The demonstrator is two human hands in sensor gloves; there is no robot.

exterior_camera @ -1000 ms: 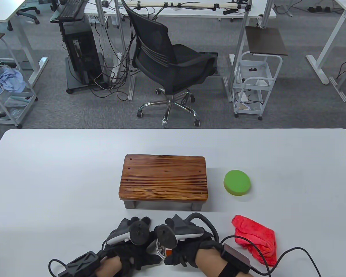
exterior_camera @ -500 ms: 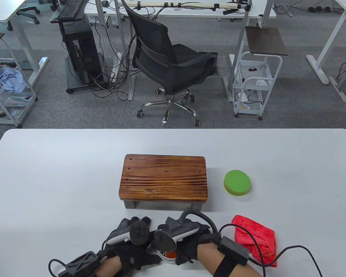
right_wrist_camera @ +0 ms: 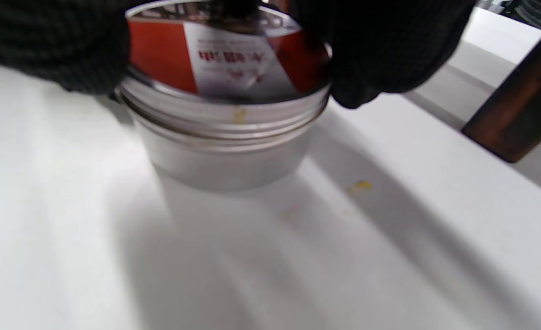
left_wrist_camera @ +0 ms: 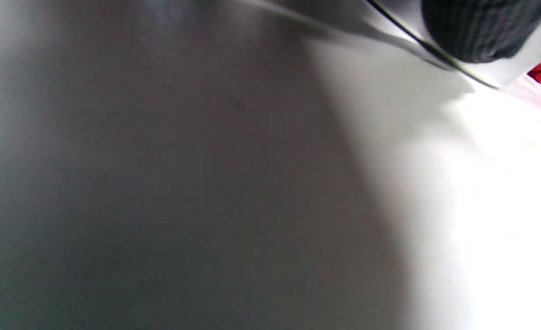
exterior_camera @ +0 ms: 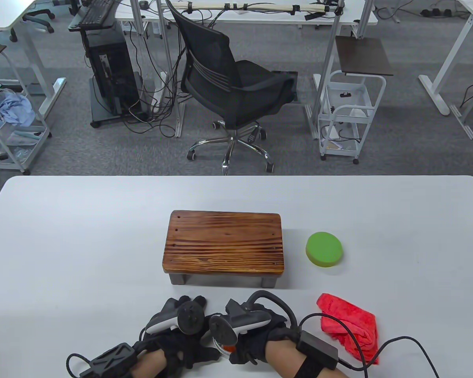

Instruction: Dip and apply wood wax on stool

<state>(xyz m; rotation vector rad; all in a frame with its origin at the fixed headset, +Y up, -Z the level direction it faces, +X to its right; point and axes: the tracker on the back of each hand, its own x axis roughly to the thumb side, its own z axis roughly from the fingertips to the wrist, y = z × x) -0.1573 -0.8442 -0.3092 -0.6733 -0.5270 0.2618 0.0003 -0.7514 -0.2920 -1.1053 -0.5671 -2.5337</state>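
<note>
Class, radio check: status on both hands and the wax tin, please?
Right hand grips wax tin's lid, tin on table. Left hand beside tin, contact unclear. Stool untouched; nothing in the way.

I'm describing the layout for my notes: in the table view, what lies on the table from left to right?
Left hand → right hand → green sponge → red cloth. The stool overlaps both hands, so it is left out.

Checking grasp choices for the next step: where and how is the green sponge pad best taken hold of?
Judging from the table view, grip the green sponge pad by its curved rim, coming from above with fingers on opposite sides. It lies flat on the table, a low round disc right of the stool, with nothing against it.
</note>
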